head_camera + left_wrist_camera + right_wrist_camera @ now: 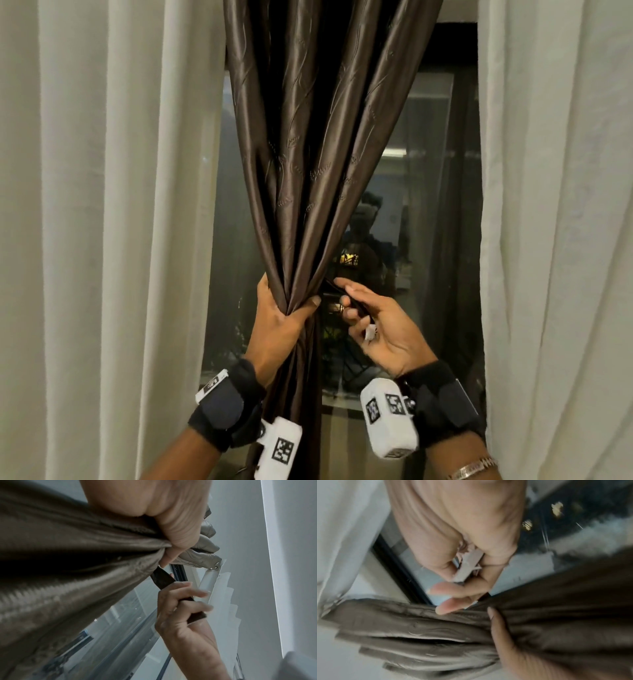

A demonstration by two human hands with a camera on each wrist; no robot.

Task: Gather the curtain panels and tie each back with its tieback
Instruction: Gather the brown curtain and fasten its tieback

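Head view: the left hand (pixel 281 317) is squeezing the dark brown curtain panel (pixel 318 154) into a narrow waist at the middle of the window (pixel 428 212), with fingers and thumb curled round the bunched folds, while cream curtains (pixel 102 222) are hanging at the left and right. Just to the right of the waist, the right hand (pixel 380 329) is pinching a dark strap, the tieback (pixel 337 293), between thumb and fingers; the strap is running from the gathered cloth into that hand, and a small pale tab (pixel 370 331) is lying against the palm. Left wrist view: the same strap (pixel 163 579) is emerging beside the thumb of the gripping hand and passing through the curled fingers of the other hand (pixel 180 609). Right wrist view: this picture is blurred, but the pale tab (pixel 467 565) is showing between the closed fingers. The step in hand appears to be the wrapping of this panel, the gathering being done and the fastening not yet made. The next move is probably calling for the strap to be carried round the far side of the bundle and closed, with the left grip kept firm so the folds are not spreading. How the strap fastens cannot be told.
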